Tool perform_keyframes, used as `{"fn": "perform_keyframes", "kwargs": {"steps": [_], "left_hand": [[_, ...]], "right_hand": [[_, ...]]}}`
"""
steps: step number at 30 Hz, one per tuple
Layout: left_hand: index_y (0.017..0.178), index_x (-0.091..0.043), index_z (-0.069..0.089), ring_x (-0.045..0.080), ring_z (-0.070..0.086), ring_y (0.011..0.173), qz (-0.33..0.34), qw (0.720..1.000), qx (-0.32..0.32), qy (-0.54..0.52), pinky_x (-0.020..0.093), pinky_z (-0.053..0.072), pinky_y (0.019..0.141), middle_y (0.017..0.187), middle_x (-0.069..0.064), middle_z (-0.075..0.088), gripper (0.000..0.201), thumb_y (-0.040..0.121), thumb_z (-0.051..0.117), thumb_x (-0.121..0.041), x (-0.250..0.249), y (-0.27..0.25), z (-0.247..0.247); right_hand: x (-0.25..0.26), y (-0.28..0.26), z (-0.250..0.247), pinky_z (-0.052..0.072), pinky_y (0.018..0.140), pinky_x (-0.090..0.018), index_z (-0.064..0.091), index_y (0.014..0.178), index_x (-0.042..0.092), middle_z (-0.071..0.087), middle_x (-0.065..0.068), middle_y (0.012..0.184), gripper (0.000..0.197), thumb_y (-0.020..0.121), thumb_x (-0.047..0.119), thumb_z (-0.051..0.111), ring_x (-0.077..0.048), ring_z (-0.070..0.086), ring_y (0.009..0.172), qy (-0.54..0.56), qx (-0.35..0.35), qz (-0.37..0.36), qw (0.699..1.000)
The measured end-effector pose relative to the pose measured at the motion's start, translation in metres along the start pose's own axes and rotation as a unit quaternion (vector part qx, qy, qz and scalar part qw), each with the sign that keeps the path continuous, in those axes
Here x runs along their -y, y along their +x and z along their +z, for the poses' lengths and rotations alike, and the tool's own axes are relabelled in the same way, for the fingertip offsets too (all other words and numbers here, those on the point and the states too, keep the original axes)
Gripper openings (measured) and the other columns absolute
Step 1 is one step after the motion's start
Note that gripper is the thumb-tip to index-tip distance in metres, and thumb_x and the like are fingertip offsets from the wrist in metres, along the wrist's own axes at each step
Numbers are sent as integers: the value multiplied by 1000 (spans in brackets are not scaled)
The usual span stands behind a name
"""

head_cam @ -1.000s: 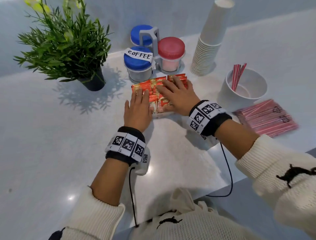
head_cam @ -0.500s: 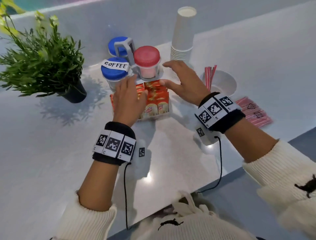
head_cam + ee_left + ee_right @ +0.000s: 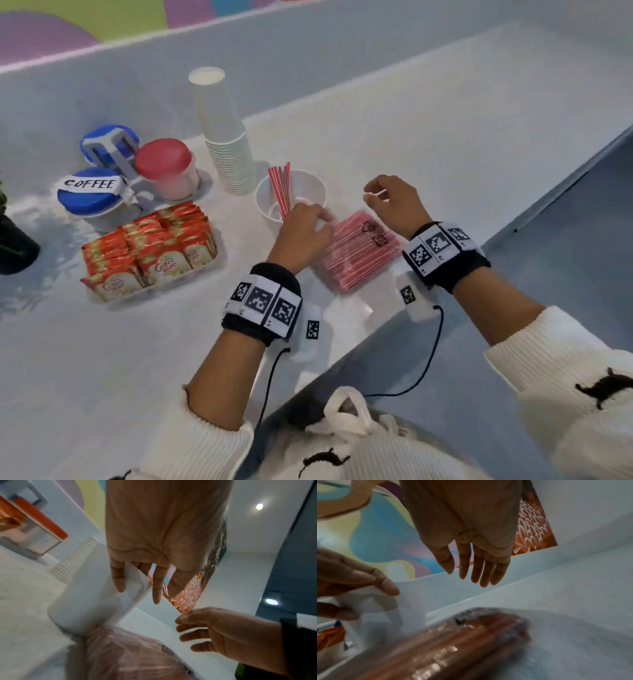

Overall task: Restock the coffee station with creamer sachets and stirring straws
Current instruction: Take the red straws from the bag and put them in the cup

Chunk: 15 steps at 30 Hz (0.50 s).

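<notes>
Both hands hover over the packet of stirring straws (image 3: 358,255), a clear-wrapped pink bundle lying flat on the white counter (image 3: 428,144) near its front edge; the left hand (image 3: 301,236) is above the packet's left end, fingers loosely extended and spread toward the white cup (image 3: 310,192), holding nothing; the right hand (image 3: 394,202) hangs above the packet's far right corner, fingers relaxed and slightly curved, also empty (the right wrist view shows them straight and apart from the wrap). Whether the left fingertips touch the cup's wall cannot be told from the blur.

The cup stands just beyond the packet and holds a few red stirring straws (image 3: 281,192) leaning against its left rim; a tall stack of paper cups (image 3: 226,137) rises just left of it. Further left, the creamer sachets (image 3: 150,248) fill a clear tray (image 3: 215,265), standing in rows; beyond the tray sit a blue-lidded jar labelled COFFEE (image 3: 90,198), a red-lidded jar (image 3: 168,169) and another blue-lidded jar (image 3: 106,144) in a grey rack. A dark plant pot (image 3: 15,246) shows at the left edge.
</notes>
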<state>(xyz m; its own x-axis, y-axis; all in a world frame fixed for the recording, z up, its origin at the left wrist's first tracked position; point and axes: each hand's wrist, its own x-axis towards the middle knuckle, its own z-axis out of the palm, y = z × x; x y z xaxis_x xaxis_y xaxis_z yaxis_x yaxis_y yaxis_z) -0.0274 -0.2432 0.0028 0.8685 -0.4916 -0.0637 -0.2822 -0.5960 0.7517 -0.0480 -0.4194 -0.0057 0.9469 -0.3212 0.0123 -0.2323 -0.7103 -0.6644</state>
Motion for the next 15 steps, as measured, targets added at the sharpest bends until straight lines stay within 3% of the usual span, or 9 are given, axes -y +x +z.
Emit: {"fn": "perform_keyframes", "kwargs": {"steps": [4, 8, 11, 15], "left_hand": [[128, -7, 49, 22, 21, 141, -6, 998, -7, 67, 32, 21, 111, 149, 10, 31, 35, 93, 48, -13, -8, 10, 25], [138, -8, 37, 22, 0, 147, 36, 989, -29, 141, 34, 8, 118, 159, 8, 6, 44, 95, 44, -12, -15, 7, 41], [142, -13, 33, 24, 2, 147, 74, 976, 2, 206, 41, 7, 118, 159, 8, 8, 51, 93, 48, -19, -14, 6, 58], [145, -22, 20, 31, 14, 144, -21, 969, 108, 222, 54, 15, 114, 155, 4, 18, 90, 75, 70, -47, -1, 3, 77]], "right_hand": [[-37, -4, -1, 37, 91, -28, 54, 118, 7, 55, -14, 123, 32, 89, 20, 54, -27, 52, 113, -47, 57, 83, 994], [-48, -7, 5, 40, 94, -34, 44, 128, 8, 51, -16, 127, 54, 84, 31, 63, -30, 51, 115, -53, 112, 131, 984], [-47, -8, 8, 40, 95, -36, 41, 130, 8, 52, -16, 128, 61, 81, 35, 66, -30, 52, 116, -56, 119, 132, 983], [-48, -10, 4, 39, 94, -32, 42, 129, 10, 55, -12, 128, 59, 83, 41, 63, -28, 52, 116, -84, 127, 131, 980]]}}
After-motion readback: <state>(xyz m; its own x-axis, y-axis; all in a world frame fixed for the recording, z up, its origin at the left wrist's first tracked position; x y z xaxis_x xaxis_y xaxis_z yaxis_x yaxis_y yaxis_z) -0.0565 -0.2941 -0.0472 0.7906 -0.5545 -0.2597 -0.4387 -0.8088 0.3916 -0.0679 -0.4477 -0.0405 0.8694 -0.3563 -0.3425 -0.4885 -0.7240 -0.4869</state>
